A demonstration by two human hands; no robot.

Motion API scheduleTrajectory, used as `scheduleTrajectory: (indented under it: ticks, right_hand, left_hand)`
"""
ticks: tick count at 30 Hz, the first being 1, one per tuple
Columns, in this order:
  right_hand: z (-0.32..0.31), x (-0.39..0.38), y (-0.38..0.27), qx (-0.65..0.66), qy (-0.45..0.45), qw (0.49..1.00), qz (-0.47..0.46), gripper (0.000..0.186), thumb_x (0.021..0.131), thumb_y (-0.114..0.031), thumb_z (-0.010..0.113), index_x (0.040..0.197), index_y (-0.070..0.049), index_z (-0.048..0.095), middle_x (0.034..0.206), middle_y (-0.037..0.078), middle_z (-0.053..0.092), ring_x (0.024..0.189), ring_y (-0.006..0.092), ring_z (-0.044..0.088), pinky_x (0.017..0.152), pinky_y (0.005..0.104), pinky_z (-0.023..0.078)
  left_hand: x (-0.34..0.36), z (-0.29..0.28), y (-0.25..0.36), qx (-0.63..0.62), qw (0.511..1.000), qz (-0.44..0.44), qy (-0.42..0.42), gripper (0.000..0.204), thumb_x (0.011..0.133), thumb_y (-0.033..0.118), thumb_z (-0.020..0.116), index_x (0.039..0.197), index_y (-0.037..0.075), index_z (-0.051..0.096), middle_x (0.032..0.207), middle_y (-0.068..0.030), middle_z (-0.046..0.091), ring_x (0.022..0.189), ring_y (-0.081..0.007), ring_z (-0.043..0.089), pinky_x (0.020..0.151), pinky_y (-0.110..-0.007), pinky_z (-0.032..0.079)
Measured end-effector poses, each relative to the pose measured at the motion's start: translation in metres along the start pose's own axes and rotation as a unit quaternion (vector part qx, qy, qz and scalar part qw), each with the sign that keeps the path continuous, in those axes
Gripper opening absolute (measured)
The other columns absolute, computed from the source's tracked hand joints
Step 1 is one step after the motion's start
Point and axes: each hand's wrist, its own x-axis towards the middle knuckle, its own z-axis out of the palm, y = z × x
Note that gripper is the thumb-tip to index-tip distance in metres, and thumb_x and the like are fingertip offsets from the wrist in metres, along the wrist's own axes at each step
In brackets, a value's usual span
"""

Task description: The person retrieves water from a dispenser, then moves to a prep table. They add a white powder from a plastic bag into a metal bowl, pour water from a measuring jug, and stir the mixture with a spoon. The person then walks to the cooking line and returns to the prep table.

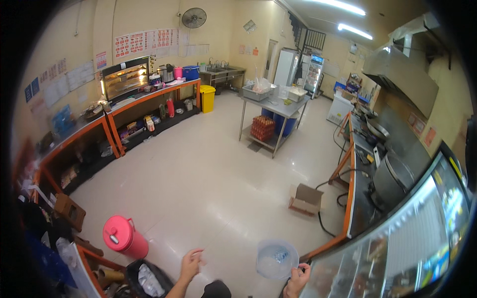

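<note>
"Fingers (303, 269) of which hand had hold of something?"

"Those of the right hand (296, 281). They were bent around the rim of a clear plastic tub (268, 267), at its right side."

"Where was the tub?"

"Low in the view, in front of the person, over the pale floor (198, 174) and just left of a glass-fronted case (387, 253). Something bluish showed in or through it; I couldn't tell which."

"And the left hand (189, 264)?"

"Free, raised well apart from the tub, with its fingers loosely curled. To its left were a black bin (130, 273) with crumpled pale plastic inside and, beyond that, a pink lidded jug (130, 243)."

"What stood farther off?"

"A cardboard box (304, 204) lay on the floor beyond the tub. Past it was a metal table (271, 110), with grey basins (256, 94) on top and stacked egg trays (262, 128) on the shelf beneath."
</note>
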Motion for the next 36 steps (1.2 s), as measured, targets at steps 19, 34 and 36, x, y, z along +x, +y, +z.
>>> scheduleTrajectory:
  ticks: [19,34,36]
  right_hand:
    - [0.394,0.684,0.092,0.067,-0.014,0.998,-0.010,0.027,0.085,0.005,0.056,0.105,-0.009,0.045,0.074,0.000,0.053,0.070,0.0067,0.048,0.065,0.0212,0.036]
    - [0.683,1.250,0.215,0.032,-0.072,0.995,-0.066,0.027,0.082,0.005,0.062,0.102,-0.007,0.048,0.082,0.001,0.052,0.074,0.0078,0.051,0.065,0.0210,0.038]
    - [0.709,1.297,0.235,0.032,-0.066,0.995,-0.067,0.027,0.082,0.006,0.063,0.101,-0.007,0.049,0.090,0.003,0.051,0.079,0.0093,0.053,0.067,0.0216,0.041]
  left_hand:
    - [0.741,0.241,0.005,0.099,0.974,-0.107,-0.176,0.028,0.100,0.029,0.051,0.113,0.007,0.064,0.083,-0.0042,0.065,0.068,-0.0097,0.058,0.058,-0.025,0.046]
    - [0.929,0.309,-0.054,0.082,0.849,-0.509,0.117,0.043,0.096,0.041,0.053,0.113,0.002,0.063,0.090,-0.0095,0.068,0.077,-0.0211,0.065,0.067,-0.035,0.054]
    - [1.008,0.345,-0.047,0.072,0.861,-0.491,0.109,0.044,0.096,0.040,0.053,0.117,0.002,0.062,0.093,-0.0097,0.068,0.079,-0.0214,0.066,0.069,-0.035,0.055]
